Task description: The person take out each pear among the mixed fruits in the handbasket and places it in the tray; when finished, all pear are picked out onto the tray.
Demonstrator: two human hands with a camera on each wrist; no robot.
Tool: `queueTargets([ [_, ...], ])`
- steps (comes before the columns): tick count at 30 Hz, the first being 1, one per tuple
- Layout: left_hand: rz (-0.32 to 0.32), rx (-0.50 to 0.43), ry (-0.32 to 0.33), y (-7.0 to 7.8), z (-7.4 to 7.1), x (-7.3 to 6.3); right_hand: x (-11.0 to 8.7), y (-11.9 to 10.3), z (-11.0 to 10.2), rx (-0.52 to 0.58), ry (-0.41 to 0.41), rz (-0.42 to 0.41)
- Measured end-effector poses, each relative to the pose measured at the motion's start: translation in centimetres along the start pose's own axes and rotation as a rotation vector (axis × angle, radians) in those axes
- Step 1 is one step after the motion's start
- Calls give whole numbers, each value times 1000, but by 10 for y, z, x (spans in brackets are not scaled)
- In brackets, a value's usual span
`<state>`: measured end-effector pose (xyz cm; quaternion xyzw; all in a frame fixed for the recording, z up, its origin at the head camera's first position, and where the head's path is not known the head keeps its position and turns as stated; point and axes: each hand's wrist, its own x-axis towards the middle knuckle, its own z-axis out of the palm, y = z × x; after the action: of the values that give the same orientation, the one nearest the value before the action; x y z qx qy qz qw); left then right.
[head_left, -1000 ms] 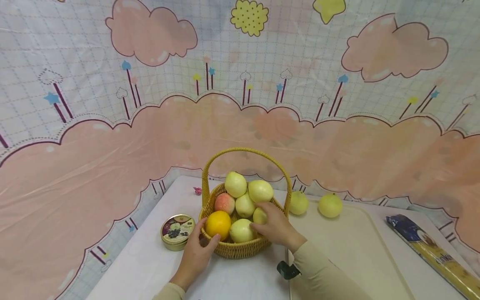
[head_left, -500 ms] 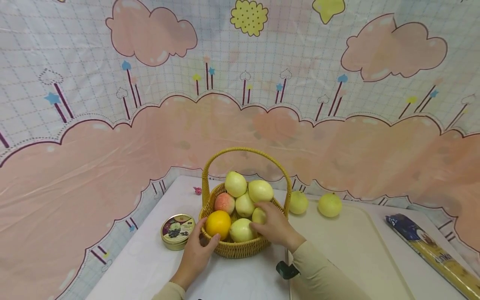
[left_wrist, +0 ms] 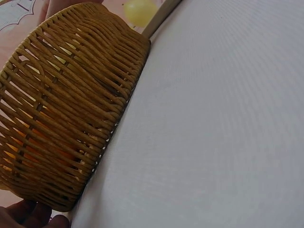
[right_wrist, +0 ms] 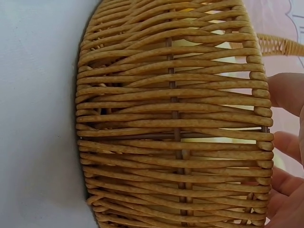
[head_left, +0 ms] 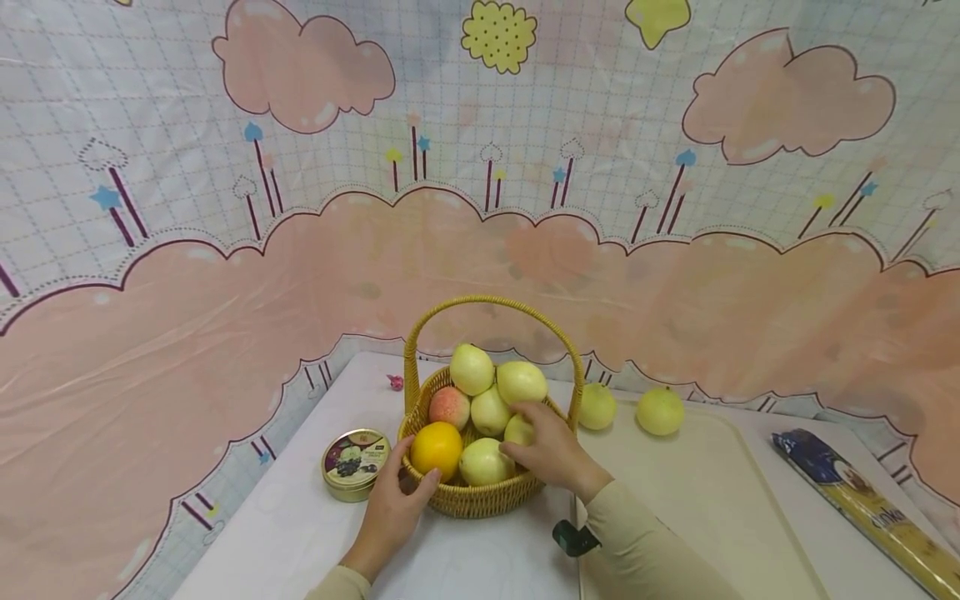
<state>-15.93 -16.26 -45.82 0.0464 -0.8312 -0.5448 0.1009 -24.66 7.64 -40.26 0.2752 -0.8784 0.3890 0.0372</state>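
A wicker basket [head_left: 483, 502] with a tall arched handle stands on the white table, filled with fruit. In it lie an orange [head_left: 437, 451] at the front left, a peach [head_left: 449, 407] behind it, and several yellow-green pears [head_left: 486, 462]. My left hand [head_left: 393, 496] holds the basket's front left side, thumb at the rim beside the orange; the left wrist view shows fingertips against the weave. Over the right rim reaches my right hand [head_left: 551, 450], its thumb and fingers around a pear [head_left: 518, 431] at the basket's right, which the hand partly covers.
A round tin [head_left: 356, 464] sits left of the basket, and a small pink wrapped item [head_left: 395, 382] lies behind it. Two round yellow-green fruits [head_left: 660, 411] rest at the back of a cream tray [head_left: 697, 500]. A long blue-and-gold packet [head_left: 862, 500] lies at the far right.
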Motion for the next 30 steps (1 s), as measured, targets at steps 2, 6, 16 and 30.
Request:
queueTargets([
  [2,-3,2,1,0,0,0,-1,0,0,2,-1,0],
  [6,-2,7,4,1,0,0,0,1,0,2,7,-12],
  [16,-5,19,9,0,1,-1,0,4,2,-20,19,-33],
  [30,4,10,11,-2,2,1,-1,4,0,-38,25,-24],
])
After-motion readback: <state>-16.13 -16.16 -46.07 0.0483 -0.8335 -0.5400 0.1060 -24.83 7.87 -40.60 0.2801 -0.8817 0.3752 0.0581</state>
